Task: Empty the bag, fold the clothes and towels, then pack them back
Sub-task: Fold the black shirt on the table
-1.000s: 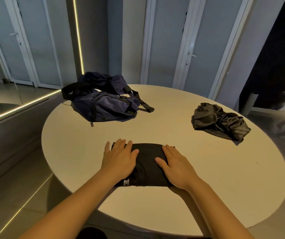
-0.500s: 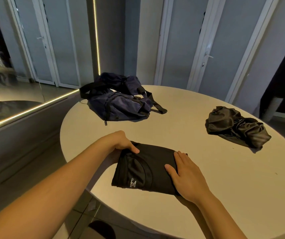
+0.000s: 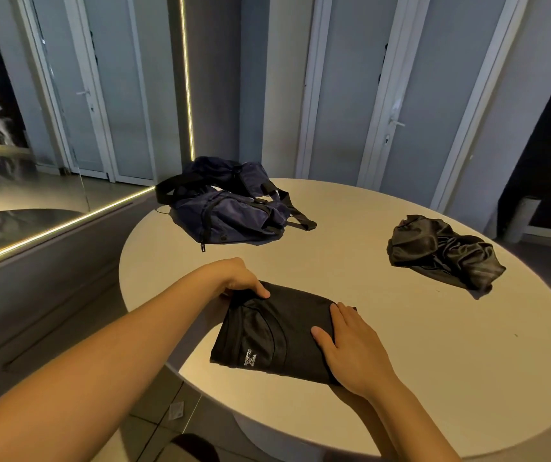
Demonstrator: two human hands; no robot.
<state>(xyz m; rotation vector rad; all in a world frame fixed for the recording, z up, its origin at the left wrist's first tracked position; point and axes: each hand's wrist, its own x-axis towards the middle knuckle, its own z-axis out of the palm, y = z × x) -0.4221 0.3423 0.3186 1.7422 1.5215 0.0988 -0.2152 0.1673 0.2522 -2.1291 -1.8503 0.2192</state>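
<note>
Folded black tee [image 3: 277,331] sits at 7 o'clock on the table [image 3: 417,361]. Left hand [image 3: 240,280] pinches its far-left corner, right hand [image 3: 350,348] lies flat on the right edge. Imo scoop fully under b4 lifting so the folds hold; bag [image 3: 230,208] is at 11

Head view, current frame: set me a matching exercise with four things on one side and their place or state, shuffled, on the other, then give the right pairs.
Things
1. navy bag
2. folded black garment
3. crumpled dark garment
4. right hand

Place or state
A. lies flat, fingers straight, on the folded cloth
B. unfolded heap at the right of the table, untouched
C. far left of the table, straps spread out
D. at the near edge, one corner gripped by the left hand

Pairs: 1-C, 2-D, 3-B, 4-A
</note>
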